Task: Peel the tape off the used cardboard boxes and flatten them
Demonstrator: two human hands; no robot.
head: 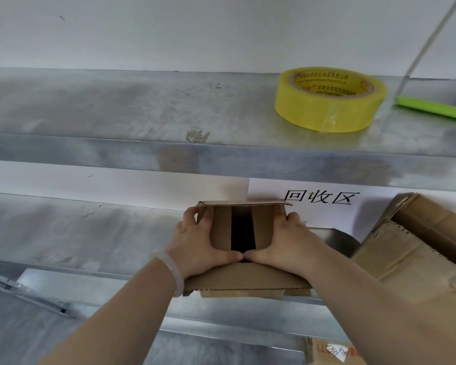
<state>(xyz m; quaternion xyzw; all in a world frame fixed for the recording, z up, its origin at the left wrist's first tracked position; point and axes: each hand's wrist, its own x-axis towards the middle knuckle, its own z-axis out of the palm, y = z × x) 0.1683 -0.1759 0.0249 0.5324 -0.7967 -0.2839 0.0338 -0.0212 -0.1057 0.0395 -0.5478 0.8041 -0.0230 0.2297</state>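
A small brown cardboard box (241, 227) sits on the middle metal shelf (77, 233), its top flaps parted with a dark gap between them. My left hand (200, 245) grips the box's left side, fingers wrapped round the edge. My right hand (287, 243) grips its right side the same way. Both thumbs meet at the near edge of the gap. Under my hands a flat cardboard flap (248, 281) juts toward me. No tape is visible on this box.
A yellow tape roll (329, 100) and a green flat object (435, 109) lie on the upper shelf (116, 114). More cardboard boxes (419, 248) are piled at the right. A white sign with black characters (319, 198) hangs on the wall behind. Another box (332, 353) lies below.
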